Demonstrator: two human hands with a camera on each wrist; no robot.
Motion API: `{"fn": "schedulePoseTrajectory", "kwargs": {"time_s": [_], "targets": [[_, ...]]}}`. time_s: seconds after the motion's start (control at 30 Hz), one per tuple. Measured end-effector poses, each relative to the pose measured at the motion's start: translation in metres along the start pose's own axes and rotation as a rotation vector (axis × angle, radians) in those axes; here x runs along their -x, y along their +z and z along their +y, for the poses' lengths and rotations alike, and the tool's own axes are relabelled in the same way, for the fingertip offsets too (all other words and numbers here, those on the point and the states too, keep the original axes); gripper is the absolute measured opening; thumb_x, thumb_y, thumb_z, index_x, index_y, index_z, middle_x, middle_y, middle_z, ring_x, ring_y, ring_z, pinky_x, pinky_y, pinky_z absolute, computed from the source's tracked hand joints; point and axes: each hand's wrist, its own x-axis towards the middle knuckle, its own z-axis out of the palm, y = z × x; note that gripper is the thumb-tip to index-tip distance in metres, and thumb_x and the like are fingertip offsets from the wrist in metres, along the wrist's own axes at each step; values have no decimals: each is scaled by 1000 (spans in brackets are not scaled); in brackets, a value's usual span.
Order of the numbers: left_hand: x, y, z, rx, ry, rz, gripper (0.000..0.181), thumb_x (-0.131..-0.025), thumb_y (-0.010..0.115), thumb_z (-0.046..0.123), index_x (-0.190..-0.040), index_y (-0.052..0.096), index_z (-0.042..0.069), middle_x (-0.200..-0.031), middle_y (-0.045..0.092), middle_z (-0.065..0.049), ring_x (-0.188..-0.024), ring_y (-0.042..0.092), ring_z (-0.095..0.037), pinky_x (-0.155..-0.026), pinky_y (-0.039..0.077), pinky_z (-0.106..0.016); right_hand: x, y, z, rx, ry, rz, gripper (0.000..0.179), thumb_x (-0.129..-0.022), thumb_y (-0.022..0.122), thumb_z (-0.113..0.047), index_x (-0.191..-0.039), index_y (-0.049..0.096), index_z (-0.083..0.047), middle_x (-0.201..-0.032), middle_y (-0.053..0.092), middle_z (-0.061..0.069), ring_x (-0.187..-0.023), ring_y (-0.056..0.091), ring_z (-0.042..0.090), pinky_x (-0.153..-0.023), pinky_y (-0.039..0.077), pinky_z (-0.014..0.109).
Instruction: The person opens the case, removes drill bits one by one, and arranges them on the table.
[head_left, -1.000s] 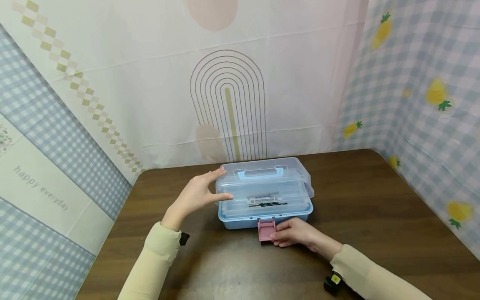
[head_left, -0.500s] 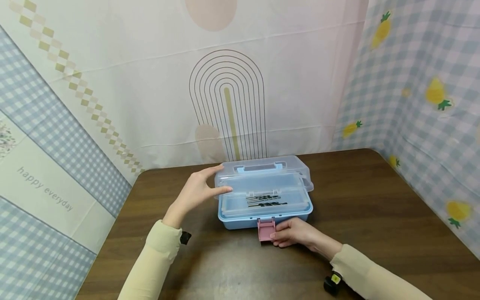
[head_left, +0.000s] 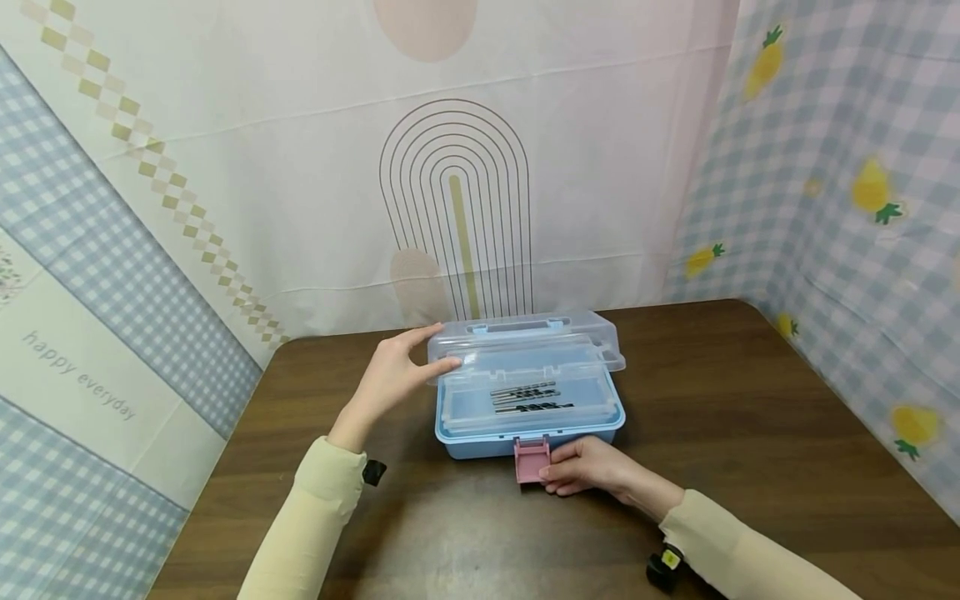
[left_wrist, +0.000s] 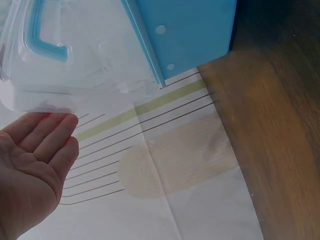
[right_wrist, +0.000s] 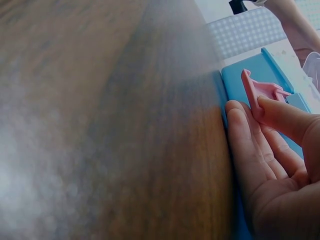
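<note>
A blue toolbox (head_left: 487, 446) stands on the table, its clear lid (head_left: 517, 337) tilted up and back. My left hand (head_left: 386, 379) holds the lid by its left end, thumb at the front edge and fingers at the top. In the left wrist view, the fingers of my left hand (left_wrist: 42, 145) meet the end of the lid (left_wrist: 75, 95); its thumb is out of sight there. Low at the front, my right hand (head_left: 588, 468) pinches the pink latch (head_left: 531, 461) between thumb and fingers. Several dark twist drill bits (head_left: 528, 398) lie in the box's clear inner tray (head_left: 468, 404).
The toolbox rests on a dark wooden table (head_left: 720, 392), near its back edge. Behind the table hangs a patterned cloth (head_left: 600, 167), with checked cloth (head_left: 832, 275) on the right. A pale blue handle (head_left: 517, 327) sits on the lid.
The lid has swung further up and back with my left hand, uncovering more of the tray and drill bits. My right hand has stayed on the latch.
</note>
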Motion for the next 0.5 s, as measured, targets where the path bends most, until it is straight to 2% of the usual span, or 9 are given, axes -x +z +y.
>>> {"fn": "schedulePoseTrajectory", "kwargs": {"time_s": [0.5], "targets": [[-17, -4, 2, 77, -64, 61, 75, -83, 70, 67, -136, 66, 13, -137, 63, -10, -132, 53, -28, -106, 42, -50, -2, 1, 0, -5, 5, 9, 30, -94, 70, -8, -113, 67, 15, -97, 74, 21, -85, 73, 21, -77, 59, 36]]}}
